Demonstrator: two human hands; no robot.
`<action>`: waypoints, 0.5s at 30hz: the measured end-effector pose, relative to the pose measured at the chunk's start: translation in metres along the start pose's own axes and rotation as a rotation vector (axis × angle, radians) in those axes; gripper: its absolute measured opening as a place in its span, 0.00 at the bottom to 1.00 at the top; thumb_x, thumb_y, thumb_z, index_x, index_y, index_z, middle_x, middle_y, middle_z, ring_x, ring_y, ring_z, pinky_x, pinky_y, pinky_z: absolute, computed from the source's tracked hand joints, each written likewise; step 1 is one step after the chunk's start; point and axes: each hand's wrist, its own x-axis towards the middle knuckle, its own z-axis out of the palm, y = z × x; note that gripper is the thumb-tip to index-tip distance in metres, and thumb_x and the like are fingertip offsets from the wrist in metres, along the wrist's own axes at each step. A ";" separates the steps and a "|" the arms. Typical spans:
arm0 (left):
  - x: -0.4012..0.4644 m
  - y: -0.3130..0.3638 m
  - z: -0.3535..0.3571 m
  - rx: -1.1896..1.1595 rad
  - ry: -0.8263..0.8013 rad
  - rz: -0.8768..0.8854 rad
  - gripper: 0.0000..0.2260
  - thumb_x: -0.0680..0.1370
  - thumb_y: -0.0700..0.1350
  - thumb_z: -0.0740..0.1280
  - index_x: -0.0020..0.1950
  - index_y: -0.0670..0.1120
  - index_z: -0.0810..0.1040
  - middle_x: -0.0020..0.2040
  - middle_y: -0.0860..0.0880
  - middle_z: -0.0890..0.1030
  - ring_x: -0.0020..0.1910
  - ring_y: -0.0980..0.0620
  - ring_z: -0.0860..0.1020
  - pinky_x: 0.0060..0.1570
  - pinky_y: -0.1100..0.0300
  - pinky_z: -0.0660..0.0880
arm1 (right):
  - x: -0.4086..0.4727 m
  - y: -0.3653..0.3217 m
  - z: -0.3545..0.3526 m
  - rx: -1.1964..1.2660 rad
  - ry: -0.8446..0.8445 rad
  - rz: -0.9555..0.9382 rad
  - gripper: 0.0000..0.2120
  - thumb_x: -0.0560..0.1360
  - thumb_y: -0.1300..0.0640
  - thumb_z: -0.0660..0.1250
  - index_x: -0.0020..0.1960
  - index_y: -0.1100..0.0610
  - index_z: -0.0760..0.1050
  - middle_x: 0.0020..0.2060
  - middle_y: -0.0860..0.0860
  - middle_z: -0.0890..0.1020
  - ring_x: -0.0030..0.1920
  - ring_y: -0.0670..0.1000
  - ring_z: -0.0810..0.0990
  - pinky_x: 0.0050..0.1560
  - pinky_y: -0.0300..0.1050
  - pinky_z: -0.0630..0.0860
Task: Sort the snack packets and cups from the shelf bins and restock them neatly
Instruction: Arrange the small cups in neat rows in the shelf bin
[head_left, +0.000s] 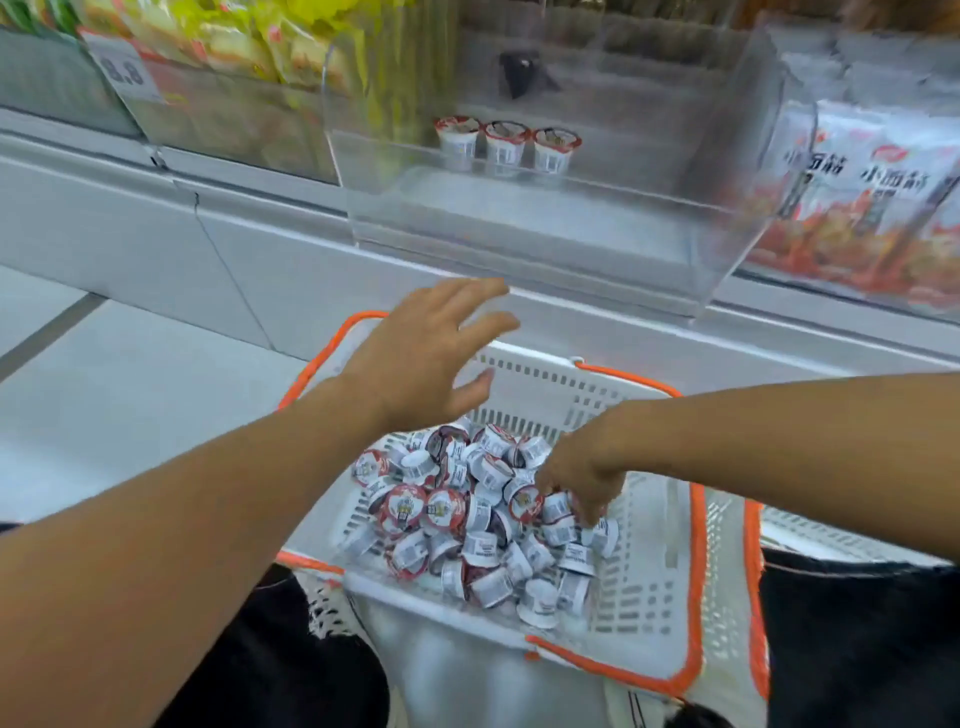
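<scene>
A white basket (649, 587) with orange rims holds a heap of several small white snack cups (467, 519) with red lids. My right hand (582, 473) reaches down into the heap, its fingers curled among the cups on the right side; whether it grips one is hidden. My left hand (431, 353) hovers above the basket's far rim with fingers spread, holding nothing. Three cups (506, 143) stand upright in a row at the back of a clear plastic shelf bin (519, 244) above the basket.
Left of the clear bin, another bin (234, 52) holds yellow and orange snack packets behind a price tag (124, 70). On the right, a bin (872, 208) holds red and white packets. A white shelf base (156, 228) runs below the bins.
</scene>
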 end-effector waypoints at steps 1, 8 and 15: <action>-0.016 0.012 0.022 -0.050 -0.202 -0.095 0.23 0.74 0.51 0.69 0.67 0.46 0.75 0.70 0.43 0.71 0.65 0.40 0.72 0.62 0.45 0.73 | 0.019 0.001 0.012 0.057 0.029 0.029 0.36 0.78 0.46 0.69 0.78 0.59 0.60 0.73 0.56 0.69 0.70 0.57 0.70 0.63 0.46 0.69; -0.122 0.044 0.140 -0.268 -1.138 -0.909 0.57 0.66 0.66 0.75 0.80 0.59 0.36 0.80 0.44 0.34 0.78 0.31 0.49 0.72 0.35 0.59 | 0.133 -0.011 0.092 0.822 0.236 0.293 0.69 0.61 0.41 0.82 0.79 0.44 0.31 0.79 0.60 0.36 0.77 0.68 0.54 0.72 0.65 0.63; -0.131 0.028 0.178 -0.376 -1.066 -1.079 0.61 0.65 0.57 0.81 0.80 0.47 0.38 0.79 0.38 0.39 0.76 0.31 0.56 0.71 0.39 0.64 | 0.175 -0.051 0.100 1.130 0.414 0.501 0.55 0.65 0.38 0.78 0.79 0.39 0.45 0.79 0.56 0.34 0.74 0.70 0.29 0.69 0.71 0.61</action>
